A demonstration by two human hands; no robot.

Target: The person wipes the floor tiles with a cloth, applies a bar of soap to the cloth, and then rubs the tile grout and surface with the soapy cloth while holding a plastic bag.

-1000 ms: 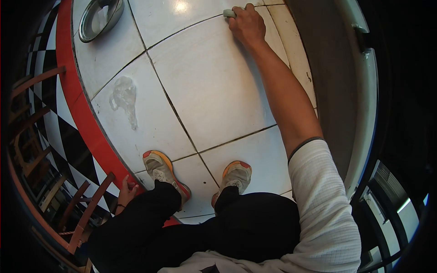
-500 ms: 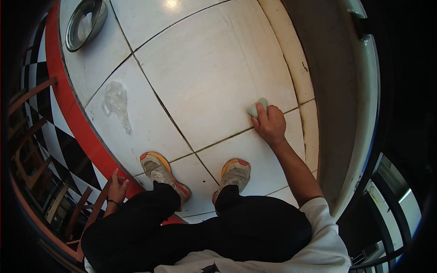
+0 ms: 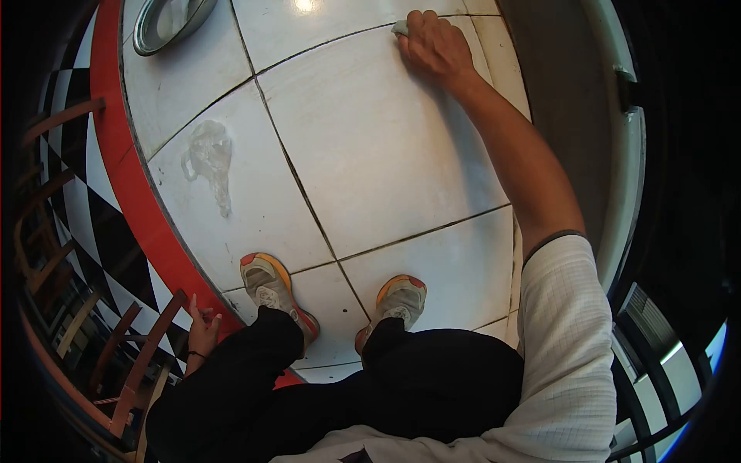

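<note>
My right hand [image 3: 438, 50] reaches far forward over the white floor tiles [image 3: 370, 147]. Its fingers are closed around a pale grey-green sponge [image 3: 400, 28], mostly hidden under them and pressed down near a dark grout line. Beside my left knee, my left hand [image 3: 204, 330] hangs over the red floor edge with nothing in it, its fingers apart and loosely bent. A crumpled clear plastic bag [image 3: 210, 158] lies on the tiles ahead of my left shoe [image 3: 268, 282].
At the upper left stands a metal basin [image 3: 171, 21] with something whitish in it. Along the left runs a red border strip [image 3: 123, 131], with brown chairs [image 3: 147, 363] on checkered floor beyond. A dark recess [image 3: 567, 100] and a pale ledge line the right side.
My right hand has slid the sponge forward and slightly left across the tile, the arm stretching out. My left hand stays beside the knee. The view has shifted slightly.
</note>
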